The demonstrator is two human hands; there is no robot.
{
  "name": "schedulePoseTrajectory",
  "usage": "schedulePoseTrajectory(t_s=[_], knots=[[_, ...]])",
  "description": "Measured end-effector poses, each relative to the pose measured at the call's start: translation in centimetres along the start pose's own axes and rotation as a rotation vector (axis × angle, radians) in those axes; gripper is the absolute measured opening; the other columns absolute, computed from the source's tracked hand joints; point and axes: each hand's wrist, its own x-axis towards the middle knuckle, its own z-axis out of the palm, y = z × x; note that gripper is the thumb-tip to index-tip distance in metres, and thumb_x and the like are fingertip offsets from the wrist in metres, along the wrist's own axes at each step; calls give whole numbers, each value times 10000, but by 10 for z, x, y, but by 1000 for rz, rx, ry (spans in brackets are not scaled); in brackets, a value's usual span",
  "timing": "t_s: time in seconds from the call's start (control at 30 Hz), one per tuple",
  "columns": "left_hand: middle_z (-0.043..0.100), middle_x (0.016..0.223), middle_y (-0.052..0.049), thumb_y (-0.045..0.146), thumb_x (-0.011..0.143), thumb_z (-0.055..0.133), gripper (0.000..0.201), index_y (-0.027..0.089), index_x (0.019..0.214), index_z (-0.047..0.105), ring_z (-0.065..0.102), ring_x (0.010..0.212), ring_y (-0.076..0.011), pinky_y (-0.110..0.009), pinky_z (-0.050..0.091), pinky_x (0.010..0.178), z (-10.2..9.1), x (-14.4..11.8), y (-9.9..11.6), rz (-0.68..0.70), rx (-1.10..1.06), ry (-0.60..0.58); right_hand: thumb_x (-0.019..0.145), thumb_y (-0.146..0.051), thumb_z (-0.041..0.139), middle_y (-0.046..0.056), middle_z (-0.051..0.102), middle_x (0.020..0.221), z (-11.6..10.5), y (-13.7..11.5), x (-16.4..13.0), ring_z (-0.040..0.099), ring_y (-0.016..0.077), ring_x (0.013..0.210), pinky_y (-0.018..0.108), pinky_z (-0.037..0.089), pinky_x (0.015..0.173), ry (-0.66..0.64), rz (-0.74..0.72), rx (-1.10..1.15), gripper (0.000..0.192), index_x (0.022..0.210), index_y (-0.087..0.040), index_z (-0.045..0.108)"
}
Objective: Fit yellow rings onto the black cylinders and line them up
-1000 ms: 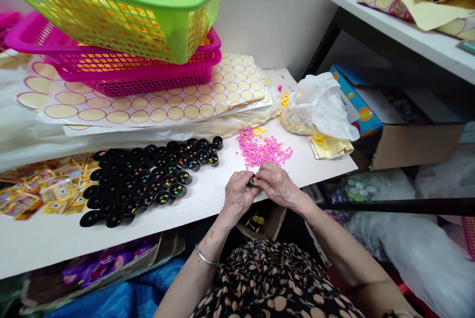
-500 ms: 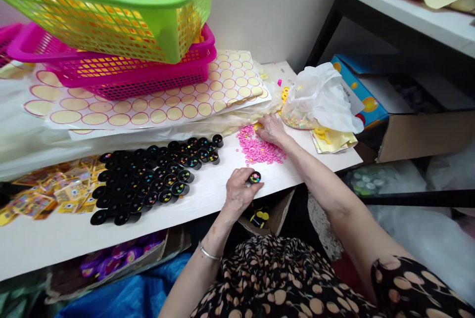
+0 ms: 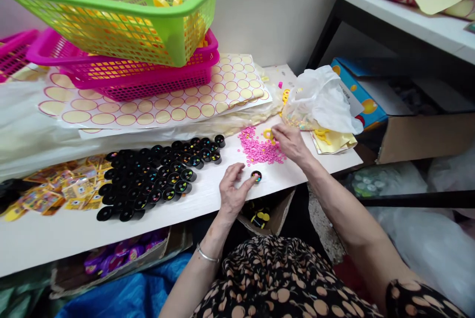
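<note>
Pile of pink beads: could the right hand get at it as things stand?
Probably yes. The right hand hovers at the far right edge of the pink beads, holding a yellow ring in its fingers. Nothing lies between them; only the ring occupies the fingers.

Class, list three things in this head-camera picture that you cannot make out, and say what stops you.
1. Contents of the white plastic bag: the crumpled plastic hides most of them.
2. What the right hand pinches by the pink beads: its fingers cover it.
3. The markings on the small black cap at the left hand: too small to read.
</note>
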Motion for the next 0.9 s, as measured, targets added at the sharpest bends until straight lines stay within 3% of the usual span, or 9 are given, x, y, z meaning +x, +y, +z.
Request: schedulePoseTrajectory(t_s=[0.1,0.2,0.27,0.37,0.47,0.57,0.77,0.9], knots=[[601,701,-21,363,748,626,222,142,754,649,538,661,-117,-235,441,617,-7,-10,21,-211,-175,13,842,-352,485,8,573,670,-4,-21,-53,497,123,605,246,402,587,-226,118,431,244,798,-155,622],[563,568,3,397,752,611,295,126,641,641,472,532,-81,-206,382,515,-11,-21,38,-455,-336,-205,832,-345,512,9,597,714,7,-38,-97,515,119,641,237,408,598,-427,190,550,228,849,-160,645],[554,535,7,406,721,641,305,115,632,641,440,485,-64,-192,342,472,-11,-25,43,-596,-428,-283,848,-333,487,8,595,726,18,-45,-115,522,120,667,239,416,624,-435,215,565,238,900,-163,644],[520,476,17,403,677,679,320,102,586,618,403,442,-44,-175,290,440,-10,-26,41,-716,-495,-208,841,-316,503,4,583,757,30,-52,-127,517,119,683,243,424,651,-347,218,532,250,1019,-171,601],[487,442,30,408,664,688,338,101,555,598,367,414,-33,-172,233,414,-7,-23,39,-753,-524,-127,784,-267,589,13,569,820,34,-55,-128,510,134,734,258,421,691,-293,69,387,301,1075,-194,565],[456,432,38,415,675,676,351,100,547,589,342,412,-30,-176,210,409,-3,-19,40,-714,-545,-118,794,-219,564,33,549,847,33,-55,-124,501,152,770,276,415,710,-202,-51,208,259,1053,-199,557],[497,517,32,435,667,667,329,109,659,627,357,446,-39,-187,243,432,1,-8,29,-610,-428,81,777,-210,575,67,525,944,37,-42,-105,491,192,882,304,424,756,-91,-70,11,173,947,-188,553],[457,475,42,427,654,666,325,105,695,647,357,443,-55,-202,265,439,3,-3,15,-601,-343,76,780,-224,571,52,528,890,41,-36,-99,494,187,850,303,426,745,-130,-51,-36,140,917,-193,556]])
